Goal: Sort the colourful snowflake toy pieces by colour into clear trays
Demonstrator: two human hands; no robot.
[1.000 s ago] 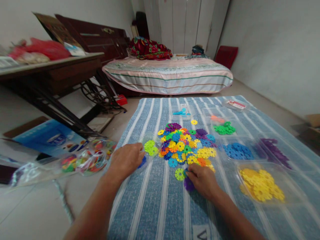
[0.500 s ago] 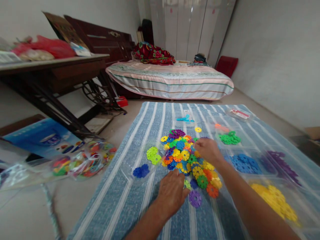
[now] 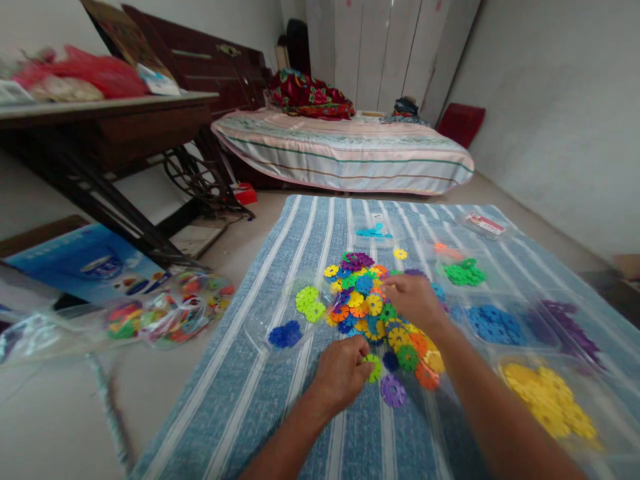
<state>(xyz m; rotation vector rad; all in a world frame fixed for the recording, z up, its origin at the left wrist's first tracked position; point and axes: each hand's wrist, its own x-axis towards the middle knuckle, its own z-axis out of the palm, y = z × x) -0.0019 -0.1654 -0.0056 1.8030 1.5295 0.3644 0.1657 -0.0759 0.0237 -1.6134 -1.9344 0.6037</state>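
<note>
A heap of mixed coloured snowflake discs (image 3: 373, 303) lies in the middle of a blue striped cloth (image 3: 280, 400). My left hand (image 3: 340, 377) pinches a lime green disc (image 3: 373, 367) at the heap's near edge. A purple disc (image 3: 393, 391) lies just right of it. My right hand (image 3: 413, 300) rests on the heap's right side, fingers curled among the discs; what it grips is hidden.
Clear trays hold sorted discs: lime (image 3: 307, 301), dark blue (image 3: 284, 335), green (image 3: 465, 273), blue (image 3: 493, 324), purple (image 3: 567, 327), yellow (image 3: 550, 400). A bag of discs (image 3: 165, 313) lies on the floor at left. A wooden table (image 3: 100, 133) stands left, a bed (image 3: 345, 150) beyond.
My left hand left the dark blue discs' tray, crossed to the heap's near edge and took up a lime disc. My right hand moved from the near edge up onto the heap.
</note>
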